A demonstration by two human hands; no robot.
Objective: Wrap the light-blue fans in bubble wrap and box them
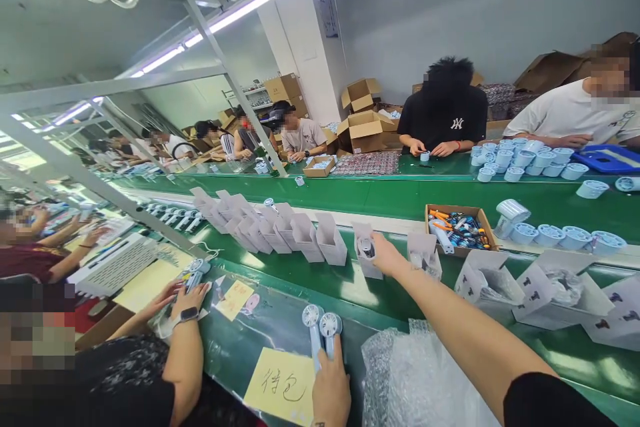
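My left hand [331, 383] is closed around the handles of two light blue handheld fans [320, 333], which lie side by side on the bench with their round grilles away from me. With my arm stretched forward, my right hand [387, 255] grips the right side of an open white box [369, 265] on the green belt. A dark, round-ended item [367, 248] shows in the box's mouth; my fingers partly hide the opening. Beside my left hand lies a yellow paper [277, 383] with handwriting. Bubble wrap bags [415, 373] are piled just right of it.
Several open white boxes [305, 238] line the belt on the left; others with bubble-wrapped contents [563, 287] stand right. A cardboard tray [460, 227] holds small parts. A co-worker's hands [187, 297] hold a fan at left. Light blue cups [525, 159] are heaped across the belt.
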